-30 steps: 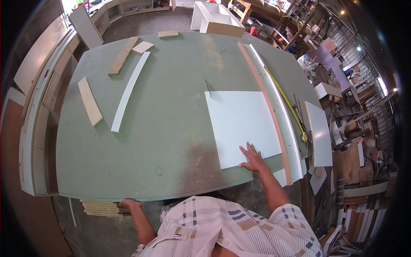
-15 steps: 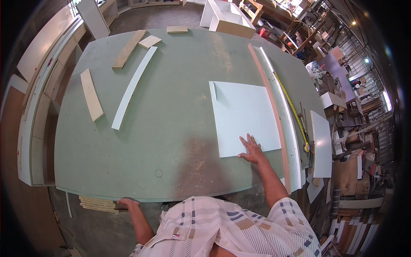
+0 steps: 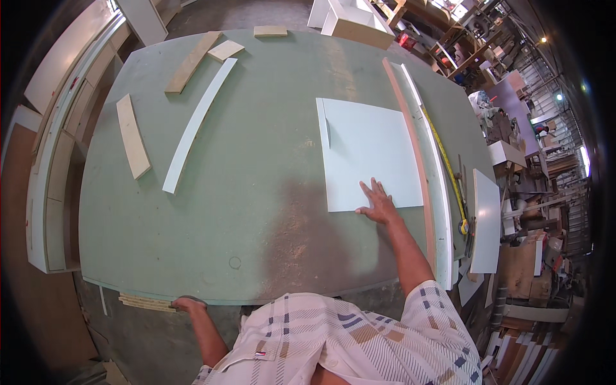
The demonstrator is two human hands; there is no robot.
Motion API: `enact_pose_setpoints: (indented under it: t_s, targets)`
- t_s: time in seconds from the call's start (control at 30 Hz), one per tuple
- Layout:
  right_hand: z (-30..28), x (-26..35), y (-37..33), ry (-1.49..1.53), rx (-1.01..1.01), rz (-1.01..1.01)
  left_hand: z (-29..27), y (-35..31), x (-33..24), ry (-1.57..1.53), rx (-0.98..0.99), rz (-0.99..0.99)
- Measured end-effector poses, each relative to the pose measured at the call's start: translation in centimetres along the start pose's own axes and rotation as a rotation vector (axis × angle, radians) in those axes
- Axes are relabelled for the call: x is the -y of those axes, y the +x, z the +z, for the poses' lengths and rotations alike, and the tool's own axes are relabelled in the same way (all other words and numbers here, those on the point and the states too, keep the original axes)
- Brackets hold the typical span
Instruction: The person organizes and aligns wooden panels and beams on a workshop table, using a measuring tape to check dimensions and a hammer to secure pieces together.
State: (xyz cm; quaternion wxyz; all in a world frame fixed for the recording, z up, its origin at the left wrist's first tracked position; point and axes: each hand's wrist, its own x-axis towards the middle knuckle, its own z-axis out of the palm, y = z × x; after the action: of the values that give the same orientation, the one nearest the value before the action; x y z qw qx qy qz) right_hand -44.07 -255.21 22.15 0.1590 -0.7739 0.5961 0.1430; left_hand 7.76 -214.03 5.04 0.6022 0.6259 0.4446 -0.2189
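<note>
My right hand [image 3: 380, 204] lies on the near edge of a square white panel [image 3: 372, 147], fingers spread. A narrow white strip [image 3: 324, 125] stands along the panel's far left side, casting a shadow on it. The panel's right side runs beside a long reddish-brown wooden strip [image 3: 410, 138]. At the table's near left edge is my left hand [image 3: 189, 303]; its fingers are partly hidden, and I cannot make out whether they grip anything. Just below that edge, next to this hand, sits a stack of thin boards [image 3: 146, 303].
On the green tabletop [image 3: 256, 160] lie a long white strip [image 3: 200, 122] and several bare wood pieces [image 3: 133, 136]. A long white rail [image 3: 438, 167] and a yellow tape measure [image 3: 463, 227] lie at the right. Cabinets [image 3: 61, 186] line the left side.
The white panel has slid away from me along the reddish-brown strip, with my right hand moving forward on it. My left hand stays at the table edge. The view has shifted slightly.
</note>
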Motion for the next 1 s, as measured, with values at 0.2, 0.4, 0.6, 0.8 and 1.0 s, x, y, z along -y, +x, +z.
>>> enact_pose_setpoints:
  t_s: [0.2,0.4,0.6,0.8,1.0]
  targets:
    - [-1.3,3.1,4.5,0.025,-0.001,-0.079,-3.4,4.1,-2.0,-0.049,-0.016,0.104]
    - [-2.2,2.7,7.4,0.013,-0.002,-0.068,-2.9,2.0,-1.9,0.002,-0.041,0.087]
    - [-3.2,2.6,9.4,0.010,-0.008,-0.054,-1.4,-3.8,-2.9,-0.005,-0.076,0.057]
    - [-4.1,3.1,11.3,0.004,-0.013,-0.071,-1.2,-5.0,-3.1,0.019,-0.090,0.082]
    - [-4.7,4.0,13.0,0.001,-0.026,-0.080,-2.7,-1.2,-2.9,-0.004,-0.111,0.098]
